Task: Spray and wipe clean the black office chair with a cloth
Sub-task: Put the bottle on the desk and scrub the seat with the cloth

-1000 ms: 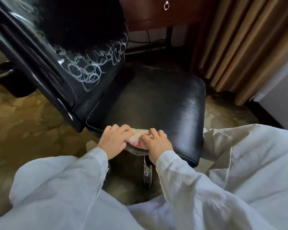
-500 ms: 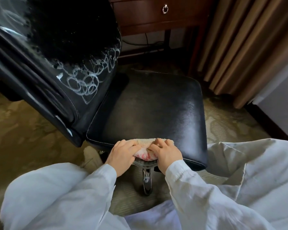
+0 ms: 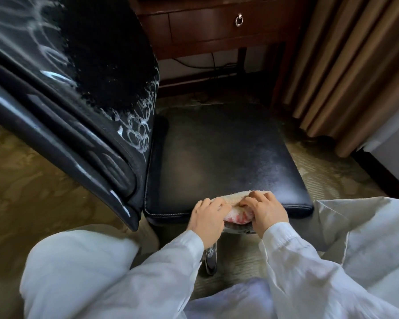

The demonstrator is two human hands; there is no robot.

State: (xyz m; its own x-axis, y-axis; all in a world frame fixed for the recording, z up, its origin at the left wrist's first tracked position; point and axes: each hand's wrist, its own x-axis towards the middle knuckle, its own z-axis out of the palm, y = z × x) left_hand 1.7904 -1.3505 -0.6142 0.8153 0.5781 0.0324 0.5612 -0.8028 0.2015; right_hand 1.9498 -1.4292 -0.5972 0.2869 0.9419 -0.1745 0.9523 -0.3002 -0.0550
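So both hands are on the cloth [image 3: 237, 214], same as a second ago. The left hand [image 3: 206, 218] and right hand [image 3: 266, 209] sit side by side, fingers curled over the top of it and pressing it down, thumbs hidden so I can't tell what they're doing. The cloth is a cream towel with a red patch, bunched over the seat [image 3: 217, 157] edge at 6 o'clock, draped over the rim and hanging a little below it.

Compared with a second ago, the cloth and both hands have slid a bit toward 3 o'clock along that near edge, more or less centred on it now. The grip looks the same.

The backrest [image 3: 67, 88] takes up 9 to 11 o'clock and looks bigger in view than before, with white foamy loops [image 3: 138, 132] on its lower part. Desk [image 3: 217, 42] with a ring pull [image 3: 239, 20] at 12, curtain [image 3: 343, 65] at 2. The chrome post [image 3: 211, 256] shows under the seat, between the white sleeves.
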